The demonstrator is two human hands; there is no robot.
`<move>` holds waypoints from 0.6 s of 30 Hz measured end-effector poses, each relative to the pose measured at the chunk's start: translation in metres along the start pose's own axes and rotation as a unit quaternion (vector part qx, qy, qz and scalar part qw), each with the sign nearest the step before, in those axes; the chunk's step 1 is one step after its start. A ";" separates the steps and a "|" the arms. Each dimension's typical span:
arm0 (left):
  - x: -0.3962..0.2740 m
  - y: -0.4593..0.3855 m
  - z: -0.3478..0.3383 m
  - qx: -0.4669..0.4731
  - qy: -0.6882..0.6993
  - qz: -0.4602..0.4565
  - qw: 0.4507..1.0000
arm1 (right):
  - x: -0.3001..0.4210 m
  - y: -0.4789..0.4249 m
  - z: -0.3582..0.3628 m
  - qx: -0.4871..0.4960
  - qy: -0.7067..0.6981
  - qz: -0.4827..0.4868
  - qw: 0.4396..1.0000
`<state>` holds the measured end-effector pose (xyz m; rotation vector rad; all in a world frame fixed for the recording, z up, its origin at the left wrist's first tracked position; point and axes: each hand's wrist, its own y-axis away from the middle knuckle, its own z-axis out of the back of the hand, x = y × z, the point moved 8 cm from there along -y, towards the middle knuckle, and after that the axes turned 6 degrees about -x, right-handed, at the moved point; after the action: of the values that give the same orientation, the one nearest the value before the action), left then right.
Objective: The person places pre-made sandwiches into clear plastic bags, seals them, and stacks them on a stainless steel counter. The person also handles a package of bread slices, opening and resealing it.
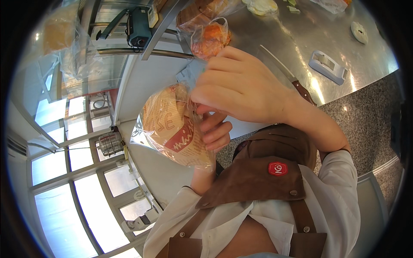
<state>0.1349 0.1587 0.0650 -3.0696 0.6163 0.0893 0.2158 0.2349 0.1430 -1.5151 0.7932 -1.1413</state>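
A clear plastic bag around a printed paper wrapper [176,129] is held up left of the apron. My left hand [217,132] supports it from the right and below, its fingers curled at the side of the bag and its palm mostly hidden. Above it, my right hand [242,87] has its fingertips pinched at the bag's upper right edge; the exact grip is partly covered by the hand itself. What the wrapper contains cannot be seen clearly. Right of my right hand, a knife with a brown riveted handle [303,92] lies on the steel table [290,29].
A white tape dispenser [327,67] and a white ring-shaped roll [359,33] lie on the table. A plastic bag with orange contents [211,38] stands behind my right hand, near pale leafy pieces [263,7]. A dark green device [139,27] sits at the upper left.
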 end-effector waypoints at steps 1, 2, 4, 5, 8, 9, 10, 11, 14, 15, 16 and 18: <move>-0.001 -0.001 0.002 -0.019 -0.010 -0.001 1.000 | 0.000 0.000 0.001 -0.005 -0.006 0.007 1.000; -0.001 0.000 0.002 -0.031 -0.021 -0.010 0.999 | 0.000 0.000 0.002 -0.009 -0.013 0.014 1.000; -0.001 0.005 0.002 -0.056 -0.043 -0.030 0.997 | -0.001 0.001 0.002 -0.023 -0.024 0.018 0.999; -0.001 0.006 -0.001 -0.036 -0.040 -0.027 0.998 | -0.001 0.002 0.000 -0.032 -0.029 0.015 0.999; -0.002 0.008 -0.005 -0.004 -0.044 -0.019 0.999 | -0.006 0.004 -0.004 -0.018 -0.050 -0.010 0.999; -0.003 0.009 -0.005 -0.015 -0.055 -0.018 0.998 | -0.008 0.004 -0.005 -0.007 -0.059 -0.023 0.998; -0.004 0.010 -0.005 -0.026 -0.065 -0.017 0.997 | -0.010 0.005 -0.006 0.000 -0.072 -0.040 0.997; -0.005 0.010 -0.004 -0.054 -0.081 -0.006 0.995 | -0.012 0.005 -0.007 0.008 -0.085 -0.058 0.995; -0.007 0.012 -0.001 -0.104 -0.119 0.013 0.987 | -0.016 0.006 -0.009 0.033 -0.104 -0.101 0.989; -0.008 0.014 0.000 -0.100 -0.127 0.009 0.987 | -0.017 0.006 -0.009 0.041 -0.108 -0.113 0.987; -0.009 0.015 0.002 -0.095 -0.135 0.006 0.986 | -0.020 0.007 -0.010 0.053 -0.121 -0.139 0.981; -0.012 0.022 0.008 -0.111 -0.133 -0.015 0.985 | -0.026 0.009 -0.013 0.077 -0.148 -0.190 0.968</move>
<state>0.1152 0.1431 0.0576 -3.1903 0.5798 0.5969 0.1958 0.2517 0.1277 -1.6966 0.2103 -1.1820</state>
